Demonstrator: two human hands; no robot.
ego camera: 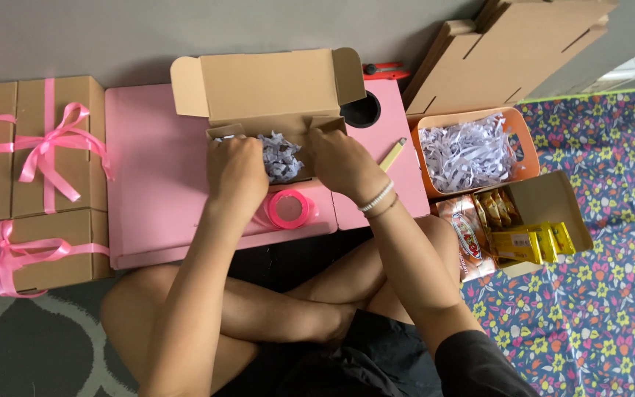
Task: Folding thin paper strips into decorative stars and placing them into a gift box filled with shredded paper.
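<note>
We see the left hand (238, 170) and the right hand (341, 163) both at the front edge of an open cardboard box (270, 95) on a low pink table (156, 169); the fingers curl down over the box's front wall — whether they pinch anything we cannot tell; shredded paper (281, 156) lies in the box between the two hands; a roll of pink ribbon (289, 209) sits just below them; an orange basket (519, 132) of paper shreds stands to the right; ribbon-tied boxes (31, 184) are stacked to the left.
</note>
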